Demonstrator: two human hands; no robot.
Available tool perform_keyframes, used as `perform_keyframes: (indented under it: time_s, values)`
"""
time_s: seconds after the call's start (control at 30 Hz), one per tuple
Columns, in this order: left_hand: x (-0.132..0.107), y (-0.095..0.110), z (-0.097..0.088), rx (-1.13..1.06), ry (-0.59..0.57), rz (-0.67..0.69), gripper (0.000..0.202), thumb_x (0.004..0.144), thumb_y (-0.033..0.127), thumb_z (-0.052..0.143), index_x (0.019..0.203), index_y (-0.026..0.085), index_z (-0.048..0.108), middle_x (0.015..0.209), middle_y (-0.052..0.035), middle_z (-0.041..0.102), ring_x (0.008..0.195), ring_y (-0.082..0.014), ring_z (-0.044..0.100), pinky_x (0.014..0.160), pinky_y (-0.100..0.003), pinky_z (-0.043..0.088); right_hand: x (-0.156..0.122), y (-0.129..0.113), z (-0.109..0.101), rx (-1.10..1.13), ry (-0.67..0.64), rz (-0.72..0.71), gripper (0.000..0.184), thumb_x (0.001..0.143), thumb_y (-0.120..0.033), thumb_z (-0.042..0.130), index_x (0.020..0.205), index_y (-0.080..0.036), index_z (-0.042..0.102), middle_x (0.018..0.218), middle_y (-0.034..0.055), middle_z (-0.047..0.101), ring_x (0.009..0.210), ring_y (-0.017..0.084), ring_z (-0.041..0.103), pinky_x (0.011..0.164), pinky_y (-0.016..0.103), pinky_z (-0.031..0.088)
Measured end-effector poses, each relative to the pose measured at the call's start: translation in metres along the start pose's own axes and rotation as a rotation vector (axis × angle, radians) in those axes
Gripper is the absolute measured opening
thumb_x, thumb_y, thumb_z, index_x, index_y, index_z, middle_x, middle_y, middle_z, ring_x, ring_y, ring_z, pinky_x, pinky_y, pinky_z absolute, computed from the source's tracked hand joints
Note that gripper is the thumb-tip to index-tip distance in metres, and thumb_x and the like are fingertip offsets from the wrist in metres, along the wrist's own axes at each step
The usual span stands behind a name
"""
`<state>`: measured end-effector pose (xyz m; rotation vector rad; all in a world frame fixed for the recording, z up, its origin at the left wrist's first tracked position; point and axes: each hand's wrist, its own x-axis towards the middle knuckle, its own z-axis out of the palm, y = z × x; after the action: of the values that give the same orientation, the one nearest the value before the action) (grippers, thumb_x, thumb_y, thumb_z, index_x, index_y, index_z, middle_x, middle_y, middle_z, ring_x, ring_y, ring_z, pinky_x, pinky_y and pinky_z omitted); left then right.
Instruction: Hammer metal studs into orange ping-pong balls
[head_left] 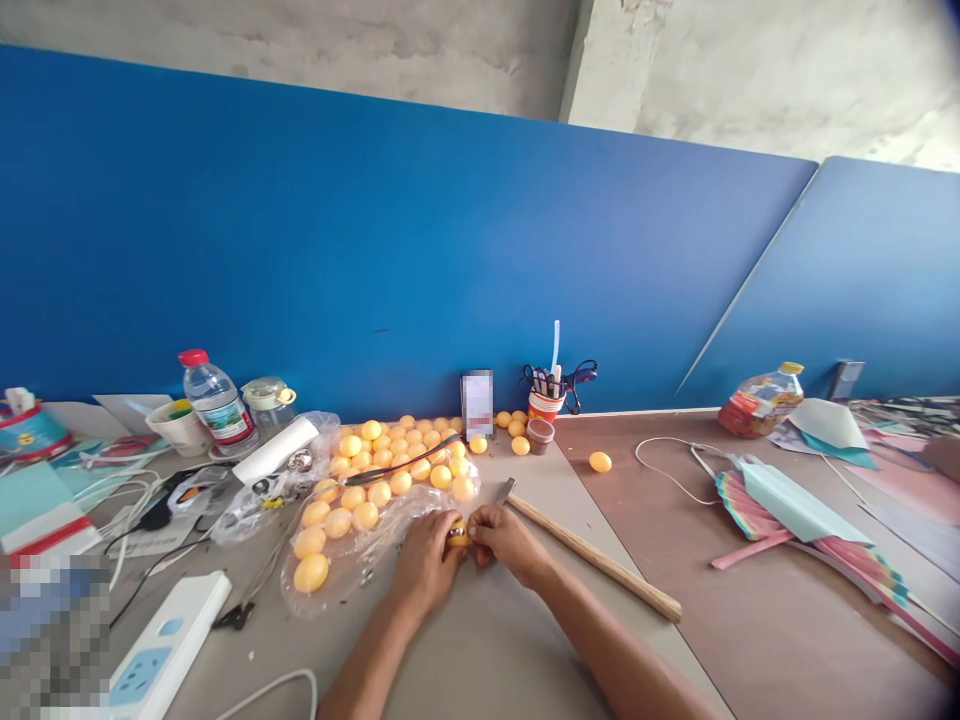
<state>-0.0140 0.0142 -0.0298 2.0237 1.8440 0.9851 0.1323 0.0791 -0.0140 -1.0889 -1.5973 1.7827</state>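
Your fingers (444, 528) are closed round one small orange ball (458, 535) with dark marks on it. Your left hand (424, 562) pinches it from one side and your right hand (501, 540) from the other, so it is gripped between them. You hold it low over the tabletop (480, 650), likely so it stays steady and cannot roll off.

The ball is just in front of the pile of orange balls (397, 462). That pile lies on a clear plastic bag (352, 570), which probably keeps the round balls together. Right of the pile, a hammer (592, 553) with a wooden handle lies flat near your right hand, easy to grab. Behind the pile on the right stands a paper cup (545, 405) of pens and scissors. One loose ball (600, 461) lies further right. Left of the pile stands a water bottle (217, 400). A white power strip (161, 650) lies left of the pile and nearer you.

The tabletop is grey by the pile and brown well to its right. A blue wall panel (375, 230) stands behind the pile, with bare concrete above.
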Motion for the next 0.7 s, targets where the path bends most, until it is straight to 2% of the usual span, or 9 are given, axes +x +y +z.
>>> perform_keyframes:
  time_s: [0.37, 0.7]
  values:
    - [0.0020, 0.0042, -0.0030, -0.012, -0.063, -0.023, 0.028, 0.080, 0.011, 0.049, 0.103, 0.023, 0.058, 0.102, -0.0061, 0.067, 0.099, -0.0235, 0.059, 0.088, -0.040, 0.046, 0.0012, -0.0006, 0.0033, -0.024, 0.042, 0.032, 0.002, 0.064, -0.017, 0.050, 0.063, -0.018, 0.051, 0.043, -0.0046, 0.053, 0.040, 0.009, 0.046, 0.046, 0.022, 0.036]
    - [0.0034, 0.0035, -0.0037, -0.033, -0.087, -0.018, 0.026, 0.080, 0.012, 0.049, 0.101, 0.022, 0.058, 0.101, -0.0049, 0.067, 0.098, -0.0233, 0.058, 0.087, -0.038, 0.044, 0.0036, 0.0030, 0.0087, 0.006, 0.130, 0.067, 0.003, 0.067, -0.018, 0.052, 0.067, -0.019, 0.049, 0.042, -0.0047, 0.053, 0.038, 0.010, 0.047, 0.046, 0.022, 0.037]
